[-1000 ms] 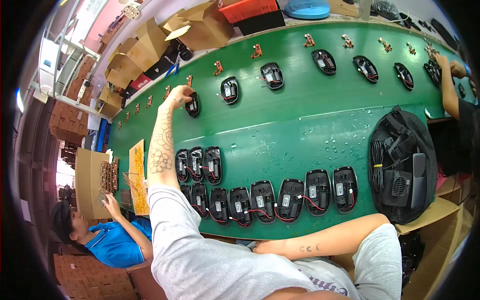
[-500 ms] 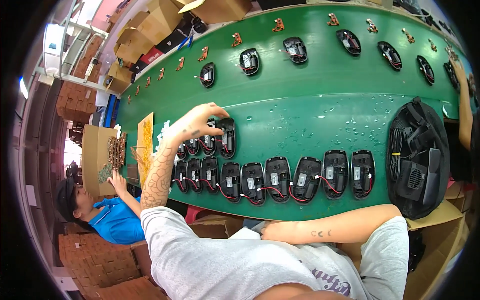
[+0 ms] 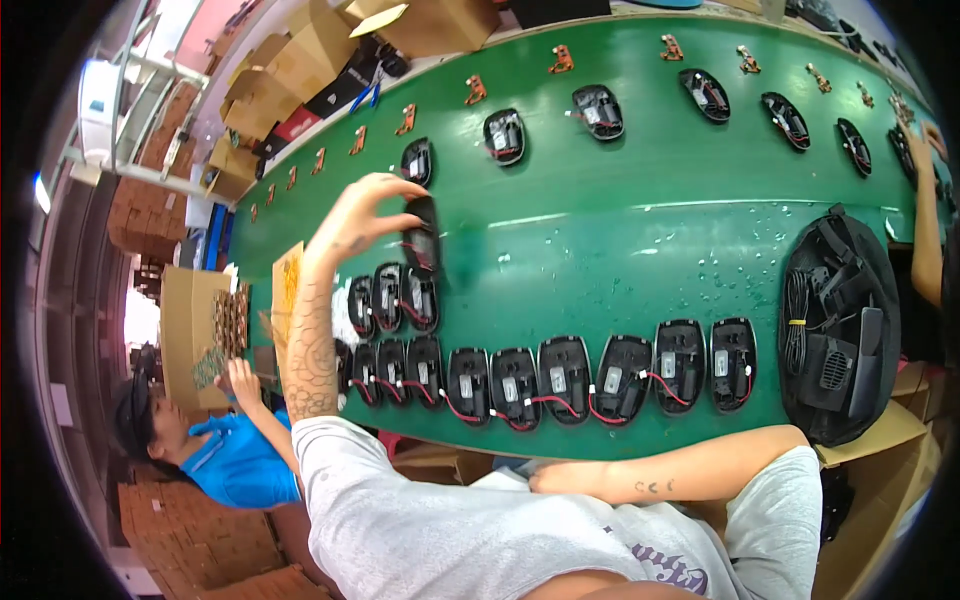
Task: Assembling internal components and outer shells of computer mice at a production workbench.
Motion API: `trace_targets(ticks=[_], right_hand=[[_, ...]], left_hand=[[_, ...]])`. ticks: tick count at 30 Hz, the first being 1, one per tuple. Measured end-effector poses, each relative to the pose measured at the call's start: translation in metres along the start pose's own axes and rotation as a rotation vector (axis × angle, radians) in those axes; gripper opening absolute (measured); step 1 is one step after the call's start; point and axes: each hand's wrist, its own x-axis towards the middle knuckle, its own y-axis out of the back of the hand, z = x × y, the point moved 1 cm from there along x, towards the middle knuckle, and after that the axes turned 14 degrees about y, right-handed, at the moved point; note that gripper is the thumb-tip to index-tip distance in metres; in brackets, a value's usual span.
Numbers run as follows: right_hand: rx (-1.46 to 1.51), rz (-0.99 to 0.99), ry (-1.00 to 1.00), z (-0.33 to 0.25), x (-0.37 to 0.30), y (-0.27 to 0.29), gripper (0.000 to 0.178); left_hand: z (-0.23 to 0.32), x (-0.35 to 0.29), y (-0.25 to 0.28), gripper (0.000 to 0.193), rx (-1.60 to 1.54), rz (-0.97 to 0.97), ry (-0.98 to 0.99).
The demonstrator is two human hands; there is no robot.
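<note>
Over the left part of the green table [image 3: 590, 260], my left hand [image 3: 368, 212] pinches a black oval plastic housing [image 3: 424, 245] between thumb and fingers, tilted on its side. Just below it a group of similar open housings [image 3: 389, 290] with red wires stands close together. Along the near edge runs a row of more such housings [image 3: 563, 375], open side up, their red wires trailing between them. My right forearm lies across my body; the right hand [image 3: 548, 478] rests by the table's near edge, its fingers hidden.
Spaced-out housings [image 3: 598, 112] and small copper-coloured boards [image 3: 561, 60] line the far side. A black mesh bag [image 3: 840, 330] with a cable lies at the right. Left, a person in blue [image 3: 240, 455] handles green boards; another person's arm [image 3: 928, 220] reaches in at far right.
My left hand has lifted the housing from the group's right end and carried it farther away and slightly left. My right arm has stayed about where it was.
</note>
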Motion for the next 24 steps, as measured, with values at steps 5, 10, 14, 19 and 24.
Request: trace_targets(ticks=[5, 10, 14, 19, 24], right_hand=[[0.741, 0.254, -0.221, -0.009, 0.006, -0.001, 0.029], [1.209, 0.494, -0.296, -0.005, 0.001, -0.01, 0.037], [1.005, 0.455, -0.205, -0.004, 0.002, -0.014, 0.04], [0.864, 0.099, -0.207, -0.003, 0.01, 0.019, 0.041], [0.727, 0.419, -0.152, 0.0, 0.005, -0.023, 0.039]], left_hand=[[-0.13, 0.05, 0.042, 0.037, -0.266, -0.074, 0.408], [-0.226, 0.09, 0.019, 0.04, -0.079, -0.062, 0.481], [-0.244, 0.1, 0.007, 0.041, -0.049, -0.06, 0.477], [-0.223, 0.07, 0.018, 0.039, 0.165, 0.188, 0.313], [-0.062, 0.006, 0.009, 0.043, -0.087, -0.192, 0.221]])
